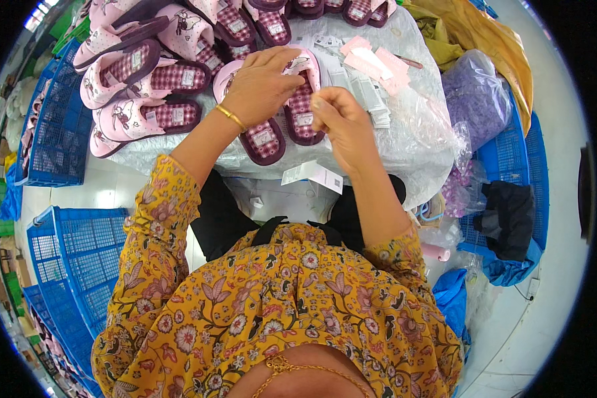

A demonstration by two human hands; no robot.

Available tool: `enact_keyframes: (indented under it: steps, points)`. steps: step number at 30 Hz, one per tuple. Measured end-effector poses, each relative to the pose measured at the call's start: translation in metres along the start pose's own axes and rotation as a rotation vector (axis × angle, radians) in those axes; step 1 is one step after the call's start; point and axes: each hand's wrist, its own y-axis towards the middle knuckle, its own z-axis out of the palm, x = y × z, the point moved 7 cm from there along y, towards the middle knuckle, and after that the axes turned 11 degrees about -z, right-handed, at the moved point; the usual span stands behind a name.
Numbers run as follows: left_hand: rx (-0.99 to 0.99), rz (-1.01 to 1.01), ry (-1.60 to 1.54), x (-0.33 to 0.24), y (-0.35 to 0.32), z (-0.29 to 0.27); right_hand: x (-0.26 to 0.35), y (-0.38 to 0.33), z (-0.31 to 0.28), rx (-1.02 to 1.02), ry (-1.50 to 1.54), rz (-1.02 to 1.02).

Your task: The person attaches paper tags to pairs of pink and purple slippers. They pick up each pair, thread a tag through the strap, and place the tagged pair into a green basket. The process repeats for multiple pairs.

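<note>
Left hand on paired pink slippers (right hand close by)

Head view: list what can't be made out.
All in the head view:
Middle slippers: uppers partly covered by the left hand.
Right hand: whether it pinches anything, hidden by its own fingers.
Rear slippers: cut off by the top edge.
White tag: print too small.

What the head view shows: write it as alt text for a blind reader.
A person's left hand lies over a pair of pink slippers with checked insoles on a plastic-covered table, the closed right hand beside them and a white tag below. More slippers crowd the table's left and far edges; blue crates stand on both sides.
</note>
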Motion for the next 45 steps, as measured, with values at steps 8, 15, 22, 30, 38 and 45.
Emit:
enact_keyframes:
  steps: [8, 15, 22, 30, 38, 45]
  points:
    - [0.336, -0.135, 0.097, 0.024, 0.003, 0.044, -0.047, 0.019, -0.006, -0.074, -0.478, 0.130]
    - [0.545, -0.263, -0.107, 0.051, 0.001, 0.063, -0.046, 0.026, -0.005, 0.005, -0.761, 0.144]
    - [0.593, -0.255, -0.167, 0.056, 0.002, 0.070, -0.048, 0.030, -0.004, 0.032, -0.848, 0.117]
    - [0.552, -0.258, -0.200, 0.055, -0.001, 0.069, -0.051, 0.034, -0.001, 0.047, -0.916, 0.159]
    - [0.579, -0.231, -0.146, 0.050, -0.002, 0.071, -0.058, 0.039, -0.003, -0.025, -1.023, 0.064]
    - [0.539, -0.143, -0.110, 0.040, 0.001, 0.065, -0.059, 0.037, -0.003, -0.029, -0.994, 0.071]
